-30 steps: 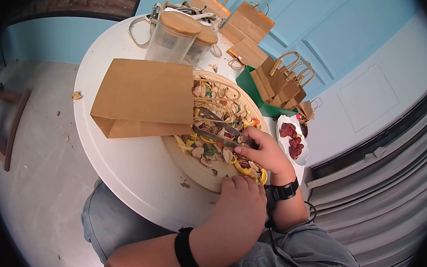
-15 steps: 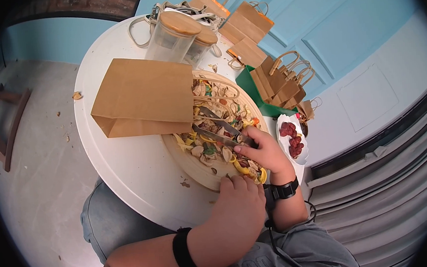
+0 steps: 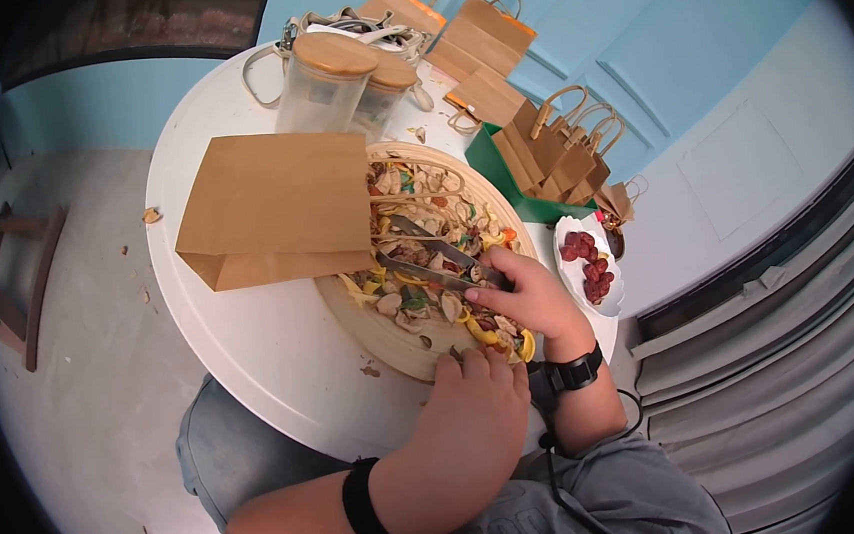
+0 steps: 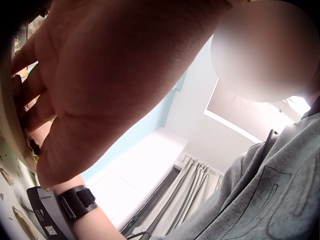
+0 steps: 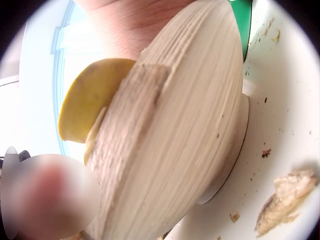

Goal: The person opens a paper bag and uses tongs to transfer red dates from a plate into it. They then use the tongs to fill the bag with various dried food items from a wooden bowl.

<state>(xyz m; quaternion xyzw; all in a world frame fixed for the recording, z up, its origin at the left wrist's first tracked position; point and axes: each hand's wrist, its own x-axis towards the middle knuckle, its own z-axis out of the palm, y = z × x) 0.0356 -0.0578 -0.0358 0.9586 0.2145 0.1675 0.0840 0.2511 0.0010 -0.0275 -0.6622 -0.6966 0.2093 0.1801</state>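
Observation:
In the head view, my right hand holds metal tongs, their arms spread, over the mixed dried pieces on a round wooden tray. The tongs' far ends reach the mouth of a brown paper bag lying on its side. My left hand has bent fingers over the tray's near rim; its thumb is hidden there. The left wrist view shows that hand's palm and its fingertips at the rim. A yellow piece stands above the tray's side in the right wrist view.
Lidded jars stand behind the bag on the white table. A green box of paper bags and a white dish of dark red pieces sit beyond the tray. Other paper bags stand at the back. Crumbs lie about.
The head view has shifted slightly, so the whole scene sits a little differently. Both hands, the tongs and the bag keep about the same places relative to the tray.

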